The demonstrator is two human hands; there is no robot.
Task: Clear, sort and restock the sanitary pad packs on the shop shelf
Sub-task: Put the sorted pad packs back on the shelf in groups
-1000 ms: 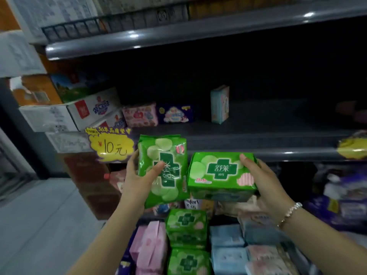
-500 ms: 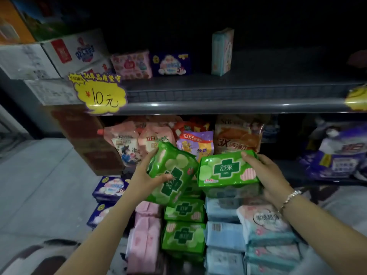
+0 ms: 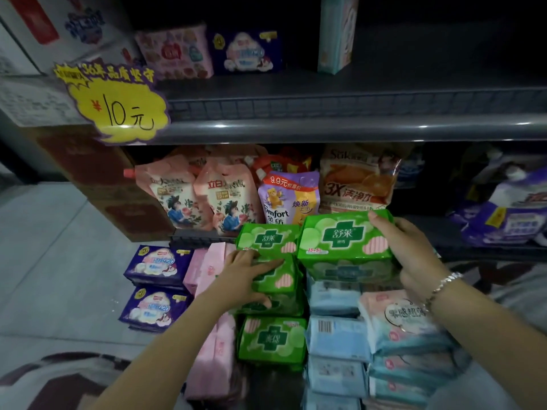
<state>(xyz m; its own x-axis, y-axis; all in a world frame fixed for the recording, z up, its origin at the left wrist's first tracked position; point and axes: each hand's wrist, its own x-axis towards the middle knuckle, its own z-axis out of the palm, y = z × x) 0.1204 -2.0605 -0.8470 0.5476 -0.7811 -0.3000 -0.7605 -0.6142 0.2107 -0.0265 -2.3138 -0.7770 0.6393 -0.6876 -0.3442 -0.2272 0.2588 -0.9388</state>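
While left hand (image 3: 247, 276) presses flat on four stacked green packs (image 3: 273, 279), right hand (image 3: 411, 250) grips a fifth (image 3: 344, 247)

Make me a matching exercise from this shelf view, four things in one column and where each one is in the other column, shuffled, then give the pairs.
Things
1. green pack
2. yellow price tag
3. purple packs
4. upright blue box

Places
A. stacked at the far left of the bottom row
B. standing on the upper shelf
C. held by the right hand
D. hanging on the upper shelf's front edge

Pairs: 1-C, 2-D, 3-A, 4-B
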